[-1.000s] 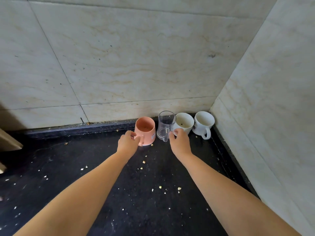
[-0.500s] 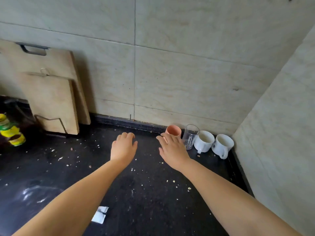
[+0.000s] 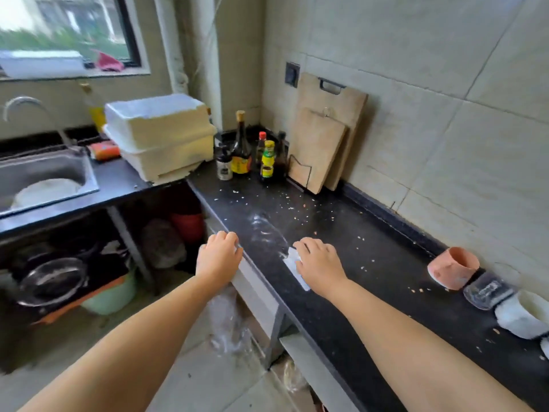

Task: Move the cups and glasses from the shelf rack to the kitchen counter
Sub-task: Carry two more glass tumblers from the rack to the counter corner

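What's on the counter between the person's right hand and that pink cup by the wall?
In the head view, only bare black counter with scattered crumbs lies between the right hand and the pink cup. No other dish stands there.

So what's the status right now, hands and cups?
Left hand and right hand both empty, open. Pink cup, clear glass, white mug on the counter by the wall. Nothing blocking.
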Demonstrator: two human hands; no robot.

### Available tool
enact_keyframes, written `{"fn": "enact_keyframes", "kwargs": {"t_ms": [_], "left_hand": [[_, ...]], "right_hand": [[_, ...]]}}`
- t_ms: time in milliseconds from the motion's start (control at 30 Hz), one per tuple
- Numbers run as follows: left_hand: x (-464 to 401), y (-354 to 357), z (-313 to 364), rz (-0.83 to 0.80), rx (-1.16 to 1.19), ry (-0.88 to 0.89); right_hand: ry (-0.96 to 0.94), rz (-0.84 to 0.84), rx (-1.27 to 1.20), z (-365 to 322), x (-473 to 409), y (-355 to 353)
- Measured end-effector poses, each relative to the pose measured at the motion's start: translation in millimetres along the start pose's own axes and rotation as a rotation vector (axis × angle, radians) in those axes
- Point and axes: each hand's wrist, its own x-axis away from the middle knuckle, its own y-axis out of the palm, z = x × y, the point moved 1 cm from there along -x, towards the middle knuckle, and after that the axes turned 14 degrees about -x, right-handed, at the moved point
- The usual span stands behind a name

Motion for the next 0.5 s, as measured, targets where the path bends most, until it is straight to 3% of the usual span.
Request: {"fn": "enact_keyframes", "kwargs": {"t_ms": [233,500], "left_hand": [[113.4,-45.3,-203.5,0.074,-0.058,-0.33],[262.4,-92.2,-418.8,0.06,-0.167,-0.581]], "right_hand": [[-0.287,-0.046,-0.009,-200.5,-36.3,41.8],[-0.514,-0.07,-0.106,-464.1,-22.5,107.9]]}}
